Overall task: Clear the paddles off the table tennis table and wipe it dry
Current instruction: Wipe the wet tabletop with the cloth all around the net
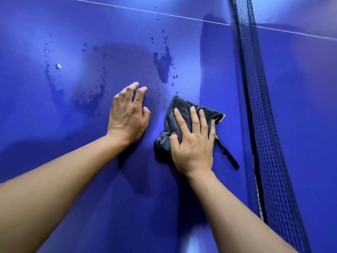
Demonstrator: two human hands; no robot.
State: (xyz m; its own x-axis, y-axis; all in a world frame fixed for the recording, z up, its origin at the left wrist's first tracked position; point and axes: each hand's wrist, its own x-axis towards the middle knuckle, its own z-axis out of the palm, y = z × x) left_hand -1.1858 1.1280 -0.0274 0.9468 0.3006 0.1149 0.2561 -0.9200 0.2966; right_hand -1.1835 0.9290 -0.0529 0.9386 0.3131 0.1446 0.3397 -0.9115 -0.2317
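We see a glossy blue table tennis table (54,24) filling the view, with a black mesh net (255,106) running top to bottom on the right. Right hand (193,145) lies just left of the net, fingers straight and spread, palm pressing a crumpled dark grey microfibre cloth (179,108) flat onto the tabletop. We can't tell if the thumb hooks a fold. The cloth sits near the net without touching it. Its yellow-white label (221,117) and thin black hanging loop (228,154) stick out on the net side. Left hand (127,115) is further from the net than the cloth and apart from it, palm down on the bare surface, fingers loosely spread, gripping nothing. A dark water smear (164,66) with scattered drops lies beyond the cloth, left of the net. More droplets (98,90) lie further left, beyond the left hand. A thin white line (127,9) crosses the tabletop at the far side and meets the net.
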